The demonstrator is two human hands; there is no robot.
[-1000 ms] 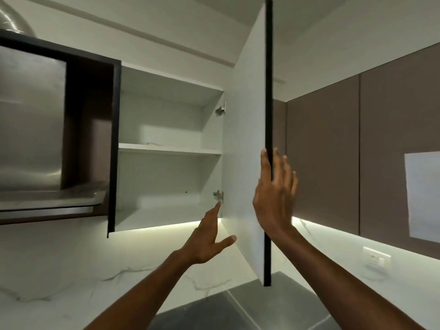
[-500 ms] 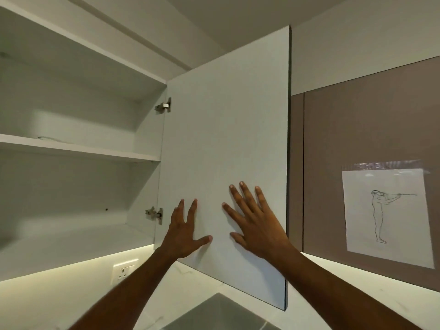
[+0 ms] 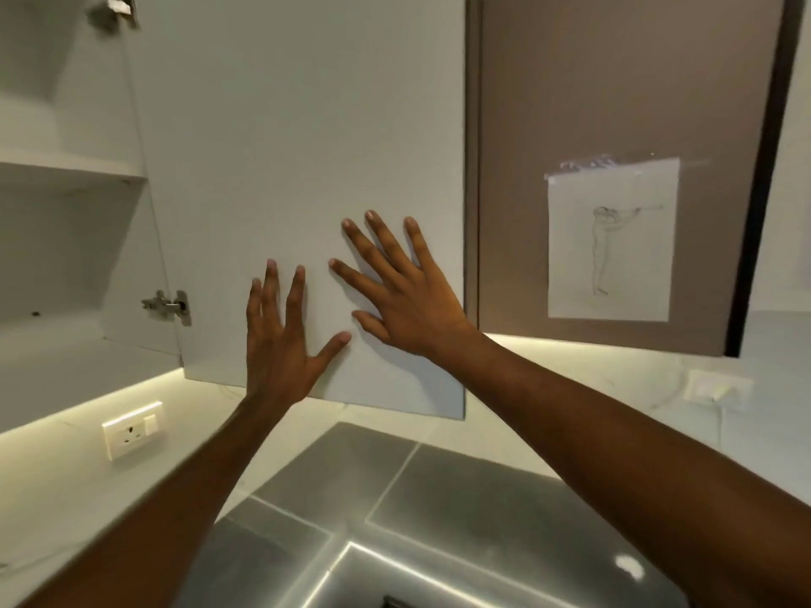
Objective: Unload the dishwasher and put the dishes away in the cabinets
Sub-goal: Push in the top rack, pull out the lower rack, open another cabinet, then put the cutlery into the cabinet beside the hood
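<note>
A wall cabinet stands open on the left, with its white shelf [image 3: 66, 168] and white floor bare as far as I see. Its white door [image 3: 298, 125] is swung fully open and fills the middle of the view. My left hand [image 3: 281, 340] lies flat on the door's inner face near the bottom edge, fingers spread and pointing up. My right hand [image 3: 403, 296] is pressed flat on the same face just to the right and a little higher, fingers spread. Neither hand holds anything. No dishes and no dishwasher are in view.
A brown closed cabinet door [image 3: 614, 103] is right of the open door, with a taped paper drawing [image 3: 610, 247] on it. Below are a lit marble backsplash with a socket [image 3: 131, 430], another socket [image 3: 715, 386], and a steel sink surface [image 3: 439, 498].
The door has swung from edge-on to fully open. My right hand left the door's edge, and both hands now lie flat on its inner face. The view has shifted right and closer.
</note>
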